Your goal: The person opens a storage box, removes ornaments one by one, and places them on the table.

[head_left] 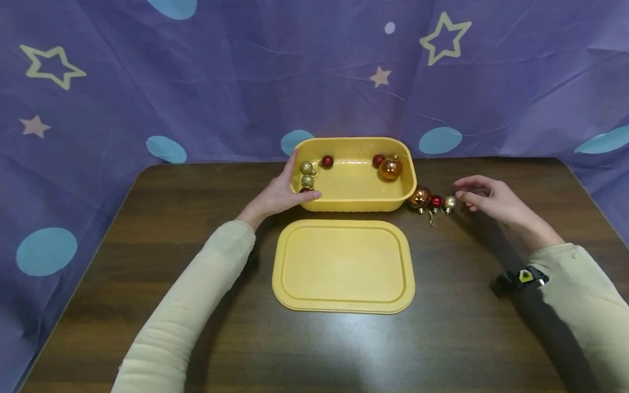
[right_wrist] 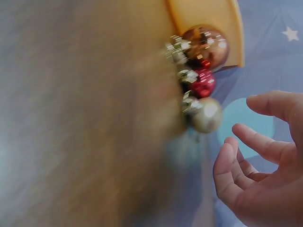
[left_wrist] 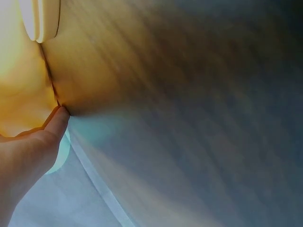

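A yellow plastic box (head_left: 351, 206) stands at the back of the table. My left hand (head_left: 280, 192) grips its left end, the thumb across the front rim and the fingers along the side wall. Inside lie a large orange bauble (head_left: 390, 169), two small gold baubles (head_left: 307, 167) and several dark red ones (head_left: 327, 161), one partly hidden by the thumb. Outside the box's front right corner, a copper-orange bauble (right_wrist: 207, 46), a red bauble (right_wrist: 203, 82) and a pale gold bauble (right_wrist: 207, 115) sit in a row. My right hand (head_left: 496, 202), holding nothing, hovers just right of the gold one, fingers loosely bent.
A flat yellow lid (head_left: 344, 265) lies on the brown wooden table (head_left: 162, 229) in front of the box. Close behind the table's back edge hangs a purple cloth (head_left: 245, 98) with stars and blue dots. A small gold hook (head_left: 432, 219) lies in front of the loose baubles.
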Available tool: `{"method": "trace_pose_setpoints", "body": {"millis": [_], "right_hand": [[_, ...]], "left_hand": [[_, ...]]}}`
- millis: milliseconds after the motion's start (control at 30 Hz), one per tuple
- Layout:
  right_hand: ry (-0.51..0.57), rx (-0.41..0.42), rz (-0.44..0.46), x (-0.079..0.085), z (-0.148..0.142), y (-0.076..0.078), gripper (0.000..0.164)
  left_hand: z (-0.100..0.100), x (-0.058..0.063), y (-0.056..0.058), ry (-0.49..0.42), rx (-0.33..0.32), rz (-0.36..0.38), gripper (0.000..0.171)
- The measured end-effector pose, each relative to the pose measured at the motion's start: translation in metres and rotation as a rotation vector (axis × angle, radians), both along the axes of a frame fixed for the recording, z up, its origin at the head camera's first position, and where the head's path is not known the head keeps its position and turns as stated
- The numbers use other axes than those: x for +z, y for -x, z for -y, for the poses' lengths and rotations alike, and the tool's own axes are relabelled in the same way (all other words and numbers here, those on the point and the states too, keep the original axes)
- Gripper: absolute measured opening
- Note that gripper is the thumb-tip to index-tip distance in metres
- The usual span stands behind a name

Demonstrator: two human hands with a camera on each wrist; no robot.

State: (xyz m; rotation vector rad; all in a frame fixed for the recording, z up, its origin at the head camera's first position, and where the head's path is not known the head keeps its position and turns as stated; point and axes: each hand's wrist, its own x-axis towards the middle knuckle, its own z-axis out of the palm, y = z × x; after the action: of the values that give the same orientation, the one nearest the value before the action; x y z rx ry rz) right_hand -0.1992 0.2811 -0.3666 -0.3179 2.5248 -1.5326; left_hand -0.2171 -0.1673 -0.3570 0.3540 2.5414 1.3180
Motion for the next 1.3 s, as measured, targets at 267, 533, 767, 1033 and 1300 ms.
{"method": "trace_pose_setpoints", "body": {"millis": [267, 533, 767, 1033, 1300], "right_hand": [[0.099, 0.013, -0.060, 0.020, 0.020, 0.007, 0.023], [0.058, 0.176, -0.109, 0.045, 0.065, 0.007, 0.031], [-0.117, 0.438, -0.111, 0.054, 0.107, 0.022, 0.028], [-0.352, 0.628, 0.018, 0.054, 0.151, 0.042, 0.032], [-0.337, 0.672, 0.124, 0.044, 0.177, 0.050, 0.034]], "left_hand": [[-0.001, 0.004, 0.000, 0.100, 0.003, -0.009, 0.118], [-0.004, 0.006, 0.001, 0.155, 0.001, -0.045, 0.121], [-0.003, 0.012, 0.001, 0.174, -0.011, -0.043, 0.121], [-0.001, 0.012, 0.001, 0.184, -0.001, -0.042, 0.121], [-0.002, 0.010, 0.002, 0.168, -0.002, -0.031, 0.120]]}}
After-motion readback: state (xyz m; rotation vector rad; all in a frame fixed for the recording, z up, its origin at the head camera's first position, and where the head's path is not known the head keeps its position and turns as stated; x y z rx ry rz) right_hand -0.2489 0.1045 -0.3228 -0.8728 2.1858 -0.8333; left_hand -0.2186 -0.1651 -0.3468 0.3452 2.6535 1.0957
